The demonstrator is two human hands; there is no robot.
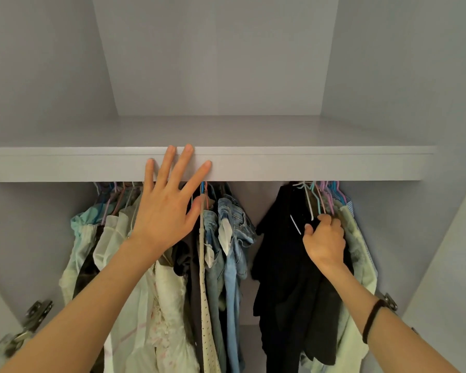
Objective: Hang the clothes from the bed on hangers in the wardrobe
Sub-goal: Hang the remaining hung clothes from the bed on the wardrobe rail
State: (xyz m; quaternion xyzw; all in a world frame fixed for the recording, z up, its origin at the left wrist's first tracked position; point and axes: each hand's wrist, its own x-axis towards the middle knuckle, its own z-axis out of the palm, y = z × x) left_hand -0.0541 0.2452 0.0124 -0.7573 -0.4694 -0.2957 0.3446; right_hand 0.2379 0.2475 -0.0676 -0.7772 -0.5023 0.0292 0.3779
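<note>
Black garment [288, 254] hangs right of centre; right hand [324, 242] curls round its hanger [311, 203] near the neck, just below the shelf [280, 162]. Left hand [162, 211] spread flat, fingers straight, tips on the shelf's front edge, holding nothing. Denim [233, 238] and pale dresses [124, 254] crowd the lower left. Rail hidden behind the shelf. Risk: hook may miss the unseen rail or snag neighbouring hangers, dropping the garment. No readable labels or writing.

Two silver metal door hinges [28, 327] sit low on the left, another metal hinge [388, 301] low on the right, and a black elastic band [371, 320] circles a wrist.
</note>
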